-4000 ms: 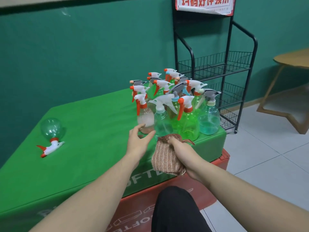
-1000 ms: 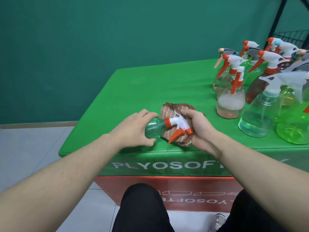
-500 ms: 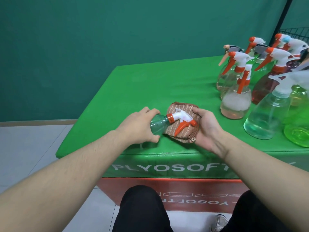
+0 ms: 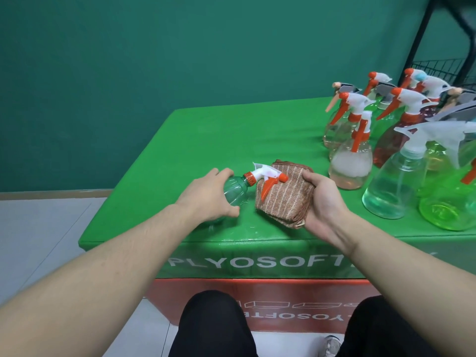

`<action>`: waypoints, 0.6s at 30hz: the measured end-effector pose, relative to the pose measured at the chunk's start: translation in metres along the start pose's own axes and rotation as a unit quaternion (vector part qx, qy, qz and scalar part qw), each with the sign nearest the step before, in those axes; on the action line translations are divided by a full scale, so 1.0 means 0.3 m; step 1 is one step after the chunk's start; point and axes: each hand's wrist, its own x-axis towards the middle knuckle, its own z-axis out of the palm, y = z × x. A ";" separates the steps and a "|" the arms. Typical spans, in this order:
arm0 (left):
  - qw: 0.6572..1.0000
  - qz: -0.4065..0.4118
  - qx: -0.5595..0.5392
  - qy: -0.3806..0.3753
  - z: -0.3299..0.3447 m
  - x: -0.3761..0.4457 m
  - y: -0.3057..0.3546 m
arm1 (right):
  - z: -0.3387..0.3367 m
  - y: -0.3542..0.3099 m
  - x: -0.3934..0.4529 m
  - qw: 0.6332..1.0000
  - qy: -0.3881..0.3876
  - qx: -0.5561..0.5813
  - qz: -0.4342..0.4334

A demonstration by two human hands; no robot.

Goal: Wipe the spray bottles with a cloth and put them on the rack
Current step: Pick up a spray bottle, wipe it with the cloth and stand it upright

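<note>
Spray bottle (image 4: 235,188), green-tinted with a white head and orange trigger, lies on its side near the middle of the frame, close to the front edge of the green table (image 4: 231,135). The left hand (image 4: 208,199) curls its fingers round the bottle's body, thumb below. The bottle's head rests against a folded brown striped cloth (image 4: 280,194), which the right hand (image 4: 322,202) grips from the right side, thumb on top and fingers tucked under. At the right of the frame a cluster of standing spray bottles (image 4: 401,140) crowds the table, some clear, some pinkish, one bright green at the lower right edge. A black wire rack (image 4: 438,65) shows in the upper right corner behind them. White letters run along the table's front face, and dark-trousered knees fill the bottom of the frame.
</note>
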 end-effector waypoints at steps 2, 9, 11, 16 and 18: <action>1.000 0.015 0.005 0.007 0.009 -0.006 -0.002 | 0.014 -0.005 0.013 1.000 0.001 -0.009 -0.002; 0.999 0.042 -0.006 0.018 0.018 -0.011 -0.019 | 0.101 -0.009 0.086 0.998 0.001 -0.057 0.015; 0.999 0.042 -0.007 0.016 0.019 -0.010 -0.022 | 0.110 -0.011 0.102 0.998 0.003 -0.058 0.017; 1.000 0.020 -0.003 0.013 0.016 0.004 -0.007 | 0.089 -0.011 0.103 0.997 0.013 -0.075 0.002; 1.000 0.002 -0.003 0.017 0.016 0.011 0.001 | 0.070 -0.017 0.090 0.996 0.016 -0.086 -0.014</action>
